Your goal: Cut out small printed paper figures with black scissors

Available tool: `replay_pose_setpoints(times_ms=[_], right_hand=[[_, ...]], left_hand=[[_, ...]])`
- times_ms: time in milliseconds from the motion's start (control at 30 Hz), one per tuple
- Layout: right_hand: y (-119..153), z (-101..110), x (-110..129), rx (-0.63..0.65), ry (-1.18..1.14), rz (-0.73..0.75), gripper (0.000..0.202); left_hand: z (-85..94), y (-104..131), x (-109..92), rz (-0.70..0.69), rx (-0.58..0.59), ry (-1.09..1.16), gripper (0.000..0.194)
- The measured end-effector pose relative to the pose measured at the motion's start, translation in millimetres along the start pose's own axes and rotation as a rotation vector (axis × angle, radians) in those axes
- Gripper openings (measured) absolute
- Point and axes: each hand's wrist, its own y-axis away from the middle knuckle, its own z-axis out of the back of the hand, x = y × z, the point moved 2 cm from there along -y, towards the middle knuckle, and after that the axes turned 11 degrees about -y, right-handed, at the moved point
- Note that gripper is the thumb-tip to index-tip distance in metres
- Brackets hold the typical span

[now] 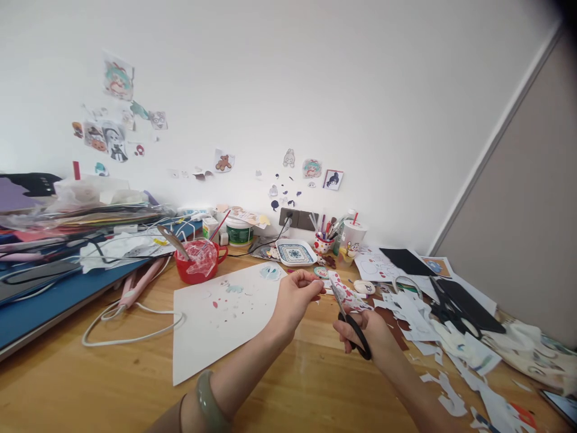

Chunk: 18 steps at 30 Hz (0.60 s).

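My left hand (295, 297) is raised over the table, thumb and fingertips pinched together. Whatever lies between those fingertips is too small to make out. A pair of scissors (359, 337) with black handles is in my right hand (372, 332), blades pointing up and left close to the left fingertips. Behind the blades appears a white paper with red-pink spots (349, 294). Under and beyond my left forearm lies a white sheet (202, 343) bearing small coloured cut-outs, among them a pale blue piece (270, 272) near its far corner.
A red mug (195, 270) with plastic film stands left of a patterned square tray (296, 252). Paper scraps (417, 319) and larger black scissors (453, 307) crowd the right. A lidded cup (351, 240) stands at the back. A white cable (130, 344) loops at left.
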Motion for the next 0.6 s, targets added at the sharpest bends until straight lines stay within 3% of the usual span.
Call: replay_pose_setpoints(times_ms=[167,367,600], right_hand=[[-4.5,1.2,-9.1,-0.087,-0.085,-0.015,0.021],[-2.5,0.8,-3.4,-0.023,-0.015,-0.01,0.027],[-4.8,1.1,-11.2,-0.059,0.005,-0.074,0.029]], left_hand=[[1.5,-1.0,-0.3,0.036,-0.004,0.01,0.018],[1.8,-3.9,3.9,0.076,0.003,0.036,0.019],[4.2,-14.3,34.1,0.19,0.026,-0.011,0.018]])
